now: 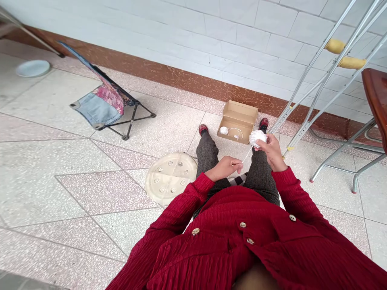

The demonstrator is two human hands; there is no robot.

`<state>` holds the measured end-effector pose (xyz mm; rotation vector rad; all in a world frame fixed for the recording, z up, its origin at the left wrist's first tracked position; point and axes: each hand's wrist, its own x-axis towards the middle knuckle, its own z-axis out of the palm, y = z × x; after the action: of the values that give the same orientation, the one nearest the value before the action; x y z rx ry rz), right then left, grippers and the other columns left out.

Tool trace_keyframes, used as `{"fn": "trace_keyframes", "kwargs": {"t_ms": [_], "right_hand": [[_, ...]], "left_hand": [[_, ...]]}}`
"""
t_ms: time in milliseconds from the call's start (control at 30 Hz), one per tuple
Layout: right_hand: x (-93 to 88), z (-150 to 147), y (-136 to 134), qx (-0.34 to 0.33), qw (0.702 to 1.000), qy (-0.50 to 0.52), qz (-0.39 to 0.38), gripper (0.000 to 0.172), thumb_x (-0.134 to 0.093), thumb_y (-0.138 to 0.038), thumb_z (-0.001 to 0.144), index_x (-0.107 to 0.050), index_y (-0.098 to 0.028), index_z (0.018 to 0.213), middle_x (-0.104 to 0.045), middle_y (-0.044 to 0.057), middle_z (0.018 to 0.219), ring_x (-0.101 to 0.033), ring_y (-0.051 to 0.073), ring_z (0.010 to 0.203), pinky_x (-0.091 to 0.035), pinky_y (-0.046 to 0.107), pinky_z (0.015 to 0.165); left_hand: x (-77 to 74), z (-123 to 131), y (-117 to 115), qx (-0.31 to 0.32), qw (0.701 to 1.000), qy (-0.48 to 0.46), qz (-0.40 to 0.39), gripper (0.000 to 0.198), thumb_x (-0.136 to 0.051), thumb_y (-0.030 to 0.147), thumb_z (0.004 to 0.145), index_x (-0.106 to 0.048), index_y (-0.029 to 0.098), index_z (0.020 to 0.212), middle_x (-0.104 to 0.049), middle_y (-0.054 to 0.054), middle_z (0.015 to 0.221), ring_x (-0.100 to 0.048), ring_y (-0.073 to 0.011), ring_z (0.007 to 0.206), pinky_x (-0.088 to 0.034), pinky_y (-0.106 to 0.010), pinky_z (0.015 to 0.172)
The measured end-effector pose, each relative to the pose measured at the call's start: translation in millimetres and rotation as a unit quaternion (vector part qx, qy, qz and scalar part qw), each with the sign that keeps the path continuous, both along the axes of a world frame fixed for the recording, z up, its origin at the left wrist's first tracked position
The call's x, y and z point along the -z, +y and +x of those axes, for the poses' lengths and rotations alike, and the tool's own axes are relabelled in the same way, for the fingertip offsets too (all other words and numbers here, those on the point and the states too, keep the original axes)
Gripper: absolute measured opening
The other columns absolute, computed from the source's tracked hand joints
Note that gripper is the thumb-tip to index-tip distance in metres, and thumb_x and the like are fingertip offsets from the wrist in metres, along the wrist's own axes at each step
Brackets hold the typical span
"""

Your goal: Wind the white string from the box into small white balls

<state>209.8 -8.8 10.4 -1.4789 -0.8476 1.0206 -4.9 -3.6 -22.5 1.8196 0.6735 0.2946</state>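
Note:
A white ball of yarn (258,137) is gripped by my right hand (272,151), above my right knee. From that ball a strand of yarn (247,154) runs down to my left hand (226,168), whose fingers are pinched on it over my lap. On the floor between my feet lies an open cardboard box (240,106) with its lid tipped back toward the wall. Inside it are a smaller white yarn ball (223,130) and a loose curl of yarn. Part of the strand hangs near the box's front edge.
A folding chair (104,105) stands to the left, and a round beige cover (171,177) lies on the floor beside my left leg. Metal crutches (317,86) lean at the right, near a brown chair (375,102). A pale basin (33,68) sits far left.

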Motion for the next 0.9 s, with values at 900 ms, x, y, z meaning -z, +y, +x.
{"fn": "trace_keyframes", "kwargs": {"t_ms": [900], "right_hand": [[8.9, -4, 6, 0.003, 0.999, -0.033, -0.007, 0.051, -0.082, -0.039, 0.058, -0.055, -0.022, 0.098, -0.065, 0.001, 0.093, -0.063, 0.019, 0.080, -0.057, 0.034, 0.068]], "left_hand": [[-7.9, 1, 7, -0.021, 0.992, 0.033, 0.118, 0.037, -0.050, 0.030, 0.094, -0.067, 0.016, 0.066, -0.067, -0.001, 0.067, -0.060, -0.0142, 0.071, -0.045, -0.026, 0.078]]}}
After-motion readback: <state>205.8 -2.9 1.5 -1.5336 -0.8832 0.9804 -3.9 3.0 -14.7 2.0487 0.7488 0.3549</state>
